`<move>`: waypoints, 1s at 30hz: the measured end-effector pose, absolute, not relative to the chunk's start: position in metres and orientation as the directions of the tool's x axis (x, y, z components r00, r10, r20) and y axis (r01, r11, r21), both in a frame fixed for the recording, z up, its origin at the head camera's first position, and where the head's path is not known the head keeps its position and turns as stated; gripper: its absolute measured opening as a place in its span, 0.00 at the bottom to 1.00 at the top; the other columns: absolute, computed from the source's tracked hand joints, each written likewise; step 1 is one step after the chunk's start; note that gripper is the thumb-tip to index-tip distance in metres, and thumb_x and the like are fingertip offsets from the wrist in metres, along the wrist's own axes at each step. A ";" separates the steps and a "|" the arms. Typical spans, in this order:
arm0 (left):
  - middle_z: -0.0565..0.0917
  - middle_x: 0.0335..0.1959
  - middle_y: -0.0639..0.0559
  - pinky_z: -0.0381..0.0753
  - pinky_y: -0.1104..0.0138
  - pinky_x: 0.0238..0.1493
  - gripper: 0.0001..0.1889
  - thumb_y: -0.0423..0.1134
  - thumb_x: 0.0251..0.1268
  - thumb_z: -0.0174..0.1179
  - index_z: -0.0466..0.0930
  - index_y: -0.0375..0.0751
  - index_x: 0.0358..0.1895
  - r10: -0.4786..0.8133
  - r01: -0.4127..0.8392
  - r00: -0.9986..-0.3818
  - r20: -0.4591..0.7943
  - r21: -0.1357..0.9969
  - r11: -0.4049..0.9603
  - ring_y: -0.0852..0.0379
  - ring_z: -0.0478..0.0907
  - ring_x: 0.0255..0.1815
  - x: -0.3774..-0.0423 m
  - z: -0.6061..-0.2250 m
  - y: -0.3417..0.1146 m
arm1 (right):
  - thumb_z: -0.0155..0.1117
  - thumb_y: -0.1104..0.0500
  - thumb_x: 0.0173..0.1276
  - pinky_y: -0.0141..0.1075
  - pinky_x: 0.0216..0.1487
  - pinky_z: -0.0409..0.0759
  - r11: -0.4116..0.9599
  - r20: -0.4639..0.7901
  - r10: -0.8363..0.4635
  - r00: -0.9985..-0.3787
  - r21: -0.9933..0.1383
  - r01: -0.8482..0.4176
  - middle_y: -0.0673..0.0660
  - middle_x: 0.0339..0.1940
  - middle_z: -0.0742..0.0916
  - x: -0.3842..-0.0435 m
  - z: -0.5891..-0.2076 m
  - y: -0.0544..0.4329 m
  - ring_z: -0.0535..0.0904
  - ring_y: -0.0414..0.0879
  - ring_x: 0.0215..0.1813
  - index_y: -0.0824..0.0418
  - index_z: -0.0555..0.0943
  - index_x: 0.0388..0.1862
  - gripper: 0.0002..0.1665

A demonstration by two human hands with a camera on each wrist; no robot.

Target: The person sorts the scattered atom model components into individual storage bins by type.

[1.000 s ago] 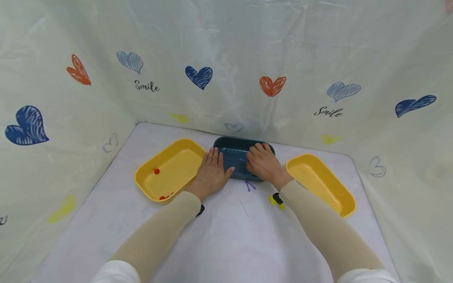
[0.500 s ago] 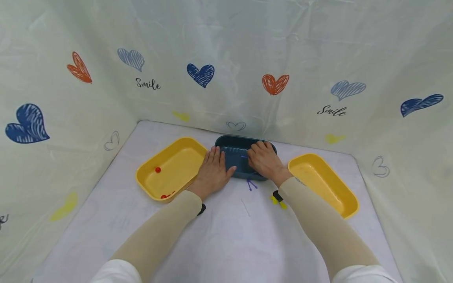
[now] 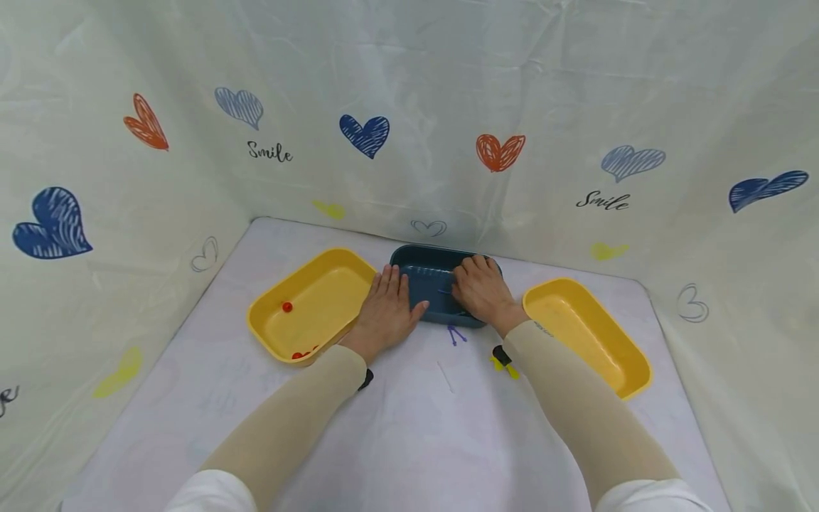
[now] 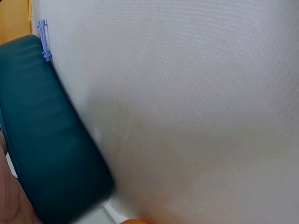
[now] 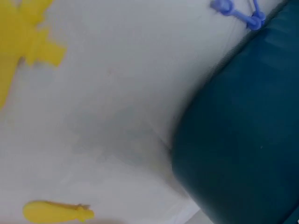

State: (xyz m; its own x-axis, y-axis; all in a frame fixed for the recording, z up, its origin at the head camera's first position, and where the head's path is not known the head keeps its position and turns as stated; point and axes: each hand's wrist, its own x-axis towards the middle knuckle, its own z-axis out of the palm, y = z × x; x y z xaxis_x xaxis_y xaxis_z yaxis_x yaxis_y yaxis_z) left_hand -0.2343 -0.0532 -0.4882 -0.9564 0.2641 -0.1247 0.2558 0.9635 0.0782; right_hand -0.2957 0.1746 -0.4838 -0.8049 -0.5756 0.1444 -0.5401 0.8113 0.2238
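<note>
A dark teal tray [image 3: 430, 318] sits at the back of the table. My left hand [image 3: 382, 313] lies with straight fingers against its left end, the thumb spread toward the near rim. In the left wrist view only part of that left hand [image 4: 11, 196] shows beside the tray's outer wall [image 4: 51, 121]. My right hand [image 3: 483, 290] has curled fingers inside the right end of the tray. A thin blue stick [image 3: 444, 291] shows in the tray beside these fingers. The fingertips are hidden, so I cannot tell whether they hold anything.
Left stands a yellow tray [image 3: 262, 323] with several small red balls [image 3: 287, 307]. A second yellow tray [image 3: 633, 373] is at the right. On the table lie a purple V-shaped piece [image 3: 456, 335] and yellow pieces [image 3: 511, 370]. A patterned curtain [image 3: 422, 85] hangs behind.
The view has shifted slightly. My right hand has moved a little to the right within the teal tray; my left hand stays in place at its left end.
</note>
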 end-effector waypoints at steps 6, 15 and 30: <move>0.42 0.88 0.34 0.35 0.49 0.88 0.46 0.68 0.84 0.27 0.48 0.32 0.85 0.271 0.263 -0.955 -0.119 0.078 0.962 0.39 0.36 0.89 -0.233 -0.488 -0.052 | 0.64 0.53 0.79 0.51 0.59 0.76 0.857 0.199 -0.515 -0.834 0.148 -0.494 0.61 0.50 0.83 -0.289 -0.486 0.177 0.72 0.58 0.54 0.64 0.82 0.52 0.15; 0.44 0.87 0.33 0.36 0.49 0.88 0.45 0.68 0.84 0.26 0.49 0.31 0.85 0.279 0.273 -0.955 -0.099 0.076 0.959 0.38 0.37 0.89 -0.233 -0.488 -0.052 | 0.65 0.55 0.77 0.51 0.57 0.77 0.841 0.423 -0.492 -0.760 0.007 -0.541 0.63 0.55 0.81 -0.251 -0.486 0.181 0.74 0.59 0.56 0.65 0.81 0.58 0.18; 0.43 0.87 0.34 0.35 0.49 0.88 0.46 0.68 0.84 0.27 0.48 0.31 0.85 0.270 0.262 -0.955 -0.119 0.077 0.962 0.39 0.36 0.89 -0.235 -0.489 -0.053 | 0.76 0.49 0.69 0.51 0.54 0.78 0.810 0.427 -0.487 -0.762 -0.106 -0.577 0.61 0.53 0.82 -0.177 -0.499 0.184 0.75 0.58 0.55 0.62 0.83 0.55 0.24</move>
State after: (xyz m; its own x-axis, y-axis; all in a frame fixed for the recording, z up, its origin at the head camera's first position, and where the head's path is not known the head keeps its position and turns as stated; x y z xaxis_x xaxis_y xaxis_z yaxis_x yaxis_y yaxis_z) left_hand -0.2351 -0.0534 -0.4892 -0.9554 0.2701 -0.1191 0.2624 0.9619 0.0765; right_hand -0.1771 0.1836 -0.4993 -0.7619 -0.4873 0.4266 -0.5770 0.8099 -0.1055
